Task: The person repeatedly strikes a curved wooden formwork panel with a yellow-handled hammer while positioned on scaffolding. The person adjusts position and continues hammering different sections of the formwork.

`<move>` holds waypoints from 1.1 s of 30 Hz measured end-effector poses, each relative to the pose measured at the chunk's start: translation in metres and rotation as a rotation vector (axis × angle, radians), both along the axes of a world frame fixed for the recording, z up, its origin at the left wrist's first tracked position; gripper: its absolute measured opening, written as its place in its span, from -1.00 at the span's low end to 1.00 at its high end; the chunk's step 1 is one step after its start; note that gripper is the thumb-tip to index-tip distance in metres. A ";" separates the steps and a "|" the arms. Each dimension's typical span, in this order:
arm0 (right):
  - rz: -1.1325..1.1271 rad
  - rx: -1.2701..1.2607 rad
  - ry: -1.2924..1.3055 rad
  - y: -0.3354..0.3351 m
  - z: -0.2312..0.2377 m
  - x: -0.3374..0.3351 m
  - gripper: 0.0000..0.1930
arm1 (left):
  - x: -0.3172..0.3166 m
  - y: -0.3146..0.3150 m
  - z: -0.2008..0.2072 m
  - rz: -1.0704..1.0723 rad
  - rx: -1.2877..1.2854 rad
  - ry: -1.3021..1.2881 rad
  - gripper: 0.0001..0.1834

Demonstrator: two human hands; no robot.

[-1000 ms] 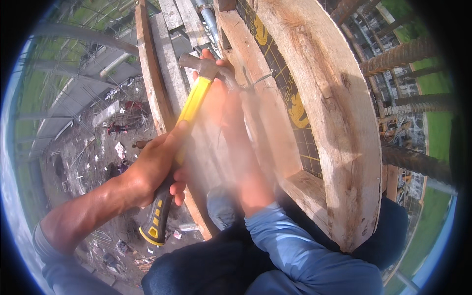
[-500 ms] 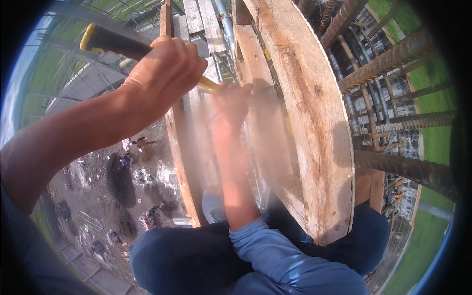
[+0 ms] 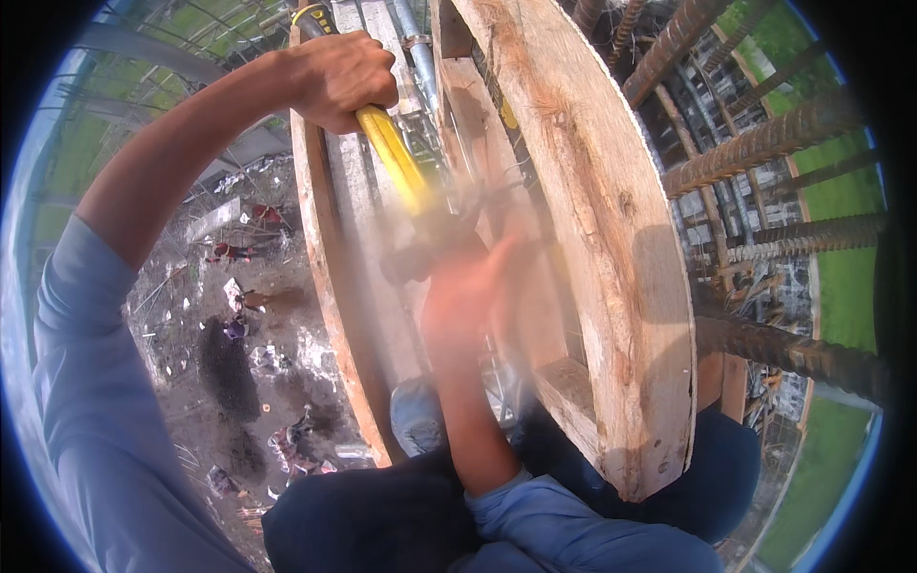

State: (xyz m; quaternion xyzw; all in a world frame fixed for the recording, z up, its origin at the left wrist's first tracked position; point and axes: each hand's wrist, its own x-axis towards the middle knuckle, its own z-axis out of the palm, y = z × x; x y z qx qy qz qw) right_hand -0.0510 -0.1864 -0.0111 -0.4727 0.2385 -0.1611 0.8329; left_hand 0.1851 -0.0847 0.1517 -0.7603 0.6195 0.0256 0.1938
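My left hand is closed round a hammer with a yellow handle and black grip end. The handle slants down toward my right hand, and the blurred dark hammer head lies just beyond that hand's fingers. A hazy patch and motion smear the right hand, so its fingers and anything in them cannot be made out. It is beside the inner face of a thick wooden plank frame.
Thick ribbed steel bars stick out on the right. A narrower board edges the left side, above ground far below with several people and scattered debris. A metal pipe runs ahead. My jeans-clad knees flank the planks.
My left hand has moved up and slightly right, and the hammer has tilted steeper, showing more yellow handle and its head. My right hand has shifted down toward me.
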 end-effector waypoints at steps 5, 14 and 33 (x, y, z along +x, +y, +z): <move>0.190 0.042 -0.175 0.009 -0.026 -0.007 -0.03 | -0.033 0.072 -0.092 0.365 -0.202 0.675 -0.79; 0.424 0.269 -0.444 -0.035 -0.044 0.048 0.32 | -0.222 0.051 -0.160 1.554 -0.756 1.861 -0.71; 0.528 -0.248 0.129 -0.030 -0.015 0.036 -0.58 | -0.228 0.047 -0.058 1.319 -0.833 1.001 -0.66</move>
